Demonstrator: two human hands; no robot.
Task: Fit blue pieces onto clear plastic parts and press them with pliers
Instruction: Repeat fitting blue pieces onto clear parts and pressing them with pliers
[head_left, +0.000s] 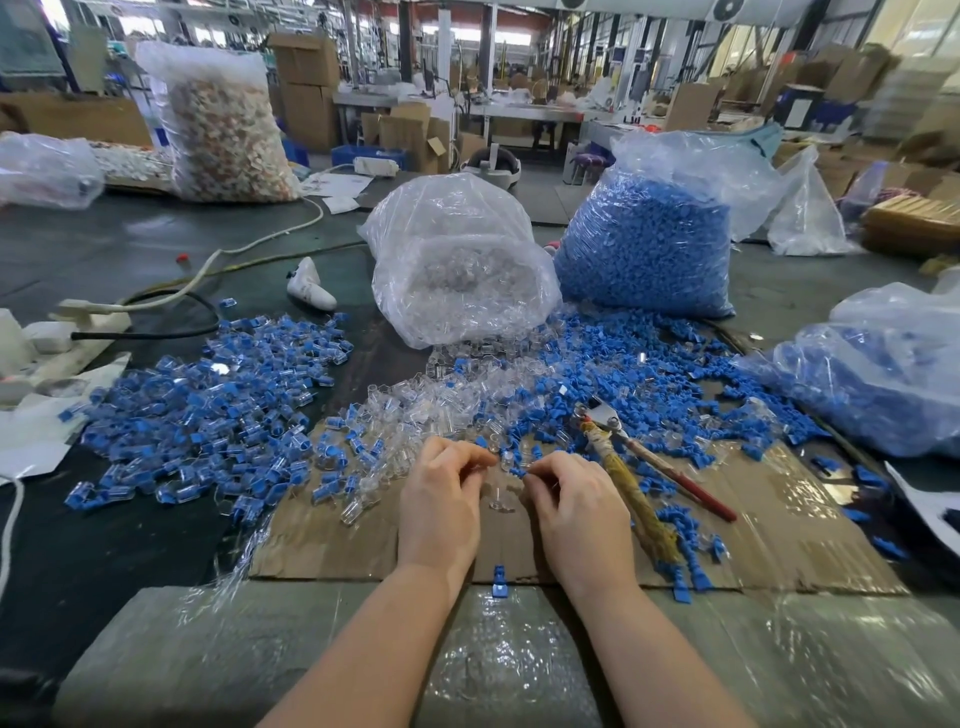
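Cardboard (779, 525) lies flat on a dark table (104, 545) in a big workshop full of boxes, with a bag of clear parts (457, 270) and a bag of blue pieces (644, 249) standing at the back and loose ones spread all around. Both hands hover close together over the cardboard: the left hand (441, 499) has its fingers curled, pinching something too small to tell, and the right hand (576, 509) pinches a blue piece (517, 472) at its fingertips. Pliers (623, 467) lie on the cardboard just beside the right hand, untouched.
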